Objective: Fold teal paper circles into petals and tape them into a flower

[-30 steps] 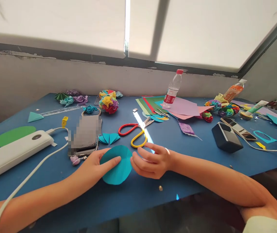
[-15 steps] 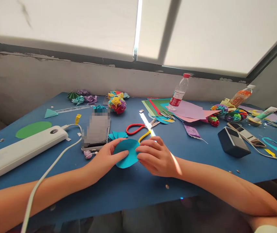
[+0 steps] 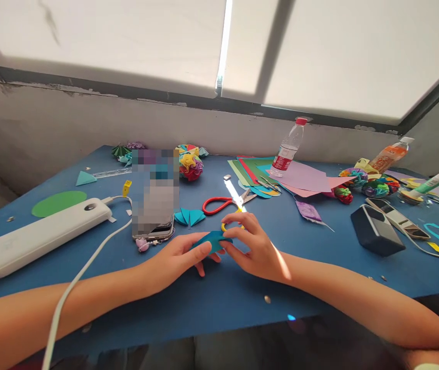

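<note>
A blue paper circle (image 3: 215,242), bent over so it shows as a narrow folded shape, is between my two hands above the table. My left hand (image 3: 183,257) grips its left side, thumb on top and fingers underneath. At the right end, the fingertips of my right hand (image 3: 252,246) pinch the paper's edge. Just beyond lie scissors (image 3: 217,205) with one red and one yellow handle, the yellow one partly hidden by my right hand. A fan of folded blue paper (image 3: 189,217) rests beyond my left hand.
A white power bank (image 3: 44,236) with a cable and a phone (image 3: 153,226) lie to the left. A plastic bottle (image 3: 288,146) stands on coloured paper sheets (image 3: 304,177) at the back. On the right are a dark box-shaped device (image 3: 377,231) and paper flower balls (image 3: 380,186).
The blue circle, flat and facing me before, is now bent over and tilted. My right fingers have spread somewhat and shifted along its edge. The view has moved slightly.
</note>
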`<state>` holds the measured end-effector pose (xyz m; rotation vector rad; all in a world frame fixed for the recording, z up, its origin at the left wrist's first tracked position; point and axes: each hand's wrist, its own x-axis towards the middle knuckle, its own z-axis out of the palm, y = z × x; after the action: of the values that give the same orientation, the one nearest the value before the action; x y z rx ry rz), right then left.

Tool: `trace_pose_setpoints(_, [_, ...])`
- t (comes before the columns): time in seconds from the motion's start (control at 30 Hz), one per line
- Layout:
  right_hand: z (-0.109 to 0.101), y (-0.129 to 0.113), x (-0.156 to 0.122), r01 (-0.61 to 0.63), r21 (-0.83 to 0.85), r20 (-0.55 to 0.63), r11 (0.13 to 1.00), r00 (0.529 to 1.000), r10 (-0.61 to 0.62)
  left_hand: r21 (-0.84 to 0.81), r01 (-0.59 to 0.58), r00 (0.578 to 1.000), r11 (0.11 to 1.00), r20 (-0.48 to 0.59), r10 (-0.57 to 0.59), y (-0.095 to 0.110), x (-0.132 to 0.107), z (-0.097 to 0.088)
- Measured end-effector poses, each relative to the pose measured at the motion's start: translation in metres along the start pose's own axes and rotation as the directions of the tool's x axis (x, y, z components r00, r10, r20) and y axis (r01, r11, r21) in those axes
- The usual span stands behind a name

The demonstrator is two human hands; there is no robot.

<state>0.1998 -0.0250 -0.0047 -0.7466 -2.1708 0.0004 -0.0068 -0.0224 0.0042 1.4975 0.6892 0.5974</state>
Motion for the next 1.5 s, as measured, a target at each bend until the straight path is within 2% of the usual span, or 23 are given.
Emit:
trace_pose_setpoints(0.1, [0.002, 0.0, -0.001, -0.041, 0.036, 0.007, 0.998, 0.999, 0.041, 0.087, 0.023, 0.999, 0.996, -0.035, -0.02, 0.001, 0.0, 0.002])
trace_pose_setpoints(0.2, [0.002, -0.003, -0.003, -0.164, 0.144, 0.019, 0.976, 0.986, 0.163, 0.168, 0.014, 0.999, 0.986, -0.053, -0.006, 0.004, 0.0, 0.004])
trace_pose_setpoints(0.3, [0.001, -0.006, -0.002, -0.345, 0.244, 0.147, 0.906, 0.937, 0.318, 0.218, 0.004, 0.997, 0.976, -0.074, 0.013, 0.006, -0.001, 0.004])
trace_pose_setpoints(0.4, [-0.001, -0.007, 0.0, -0.444, 0.264, 0.26, 0.857, 0.888, 0.38, 0.168, 0.002, 0.995, 0.986, -0.095, 0.015, 0.006, -0.001, 0.005])
trace_pose_setpoints(0.57, [0.0, -0.006, 0.002, -0.448, 0.287, 0.26, 0.847, 0.887, 0.381, 0.117, 0.007, 0.998, 0.993, -0.07, 0.002, 0.007, 0.0, 0.006])
trace_pose_setpoints(0.7, [0.002, -0.004, 0.0, -0.433, 0.278, 0.229, 0.857, 0.897, 0.379, 0.213, 0.035, 0.995, 0.976, -0.101, -0.013, 0.007, -0.001, 0.004])
trace_pose_setpoints(0.83, [0.0, -0.004, 0.001, -0.457, 0.266, 0.249, 0.849, 0.883, 0.398, 0.321, 0.066, 0.991, 0.945, -0.134, -0.023, 0.0, 0.0, 0.0])
trace_pose_setpoints(0.93, [-0.002, -0.005, 0.003, -0.481, 0.287, 0.275, 0.828, 0.87, 0.41, 0.378, 0.035, 0.992, 0.925, -0.122, 0.012, -0.003, 0.0, -0.001])
trace_pose_setpoints(1.0, [-0.003, -0.006, 0.004, -0.514, 0.341, 0.325, 0.787, 0.85, 0.414, 0.458, -0.026, 0.994, 0.888, -0.082, 0.071, 0.0, -0.001, 0.0])
trace_pose_setpoints(1.1, [-0.003, -0.007, 0.005, -0.609, 0.472, 0.529, 0.637, 0.774, 0.349, 0.593, -0.138, 0.988, 0.793, 0.03, 0.15, 0.007, -0.006, 0.004])
trace_pose_setpoints(1.17, [-0.001, -0.007, 0.004, -0.652, 0.516, 0.621, 0.555, 0.731, 0.283, 0.636, -0.178, 0.983, 0.751, 0.081, 0.165, 0.011, -0.008, 0.006])
trace_pose_setpoints(1.23, [0.0, -0.007, 0.003, -0.637, 0.518, 0.613, 0.571, 0.742, 0.271, 0.632, -0.185, 0.982, 0.752, 0.096, 0.161, 0.013, -0.01, 0.007])
trace_pose_setpoints(1.4, [0.002, -0.007, -0.002, -0.417, 0.426, 0.411, 0.803, 0.88, 0.238, 0.587, -0.153, 0.986, 0.795, 0.043, 0.158, 0.008, -0.007, 0.005])
trace_pose_setpoints(1.5, [0.0, -0.007, -0.005, -0.342, 0.365, 0.363, 0.866, 0.909, 0.206, 0.578, -0.137, 0.99, 0.804, 0.055, 0.128, 0.005, -0.006, 0.002])
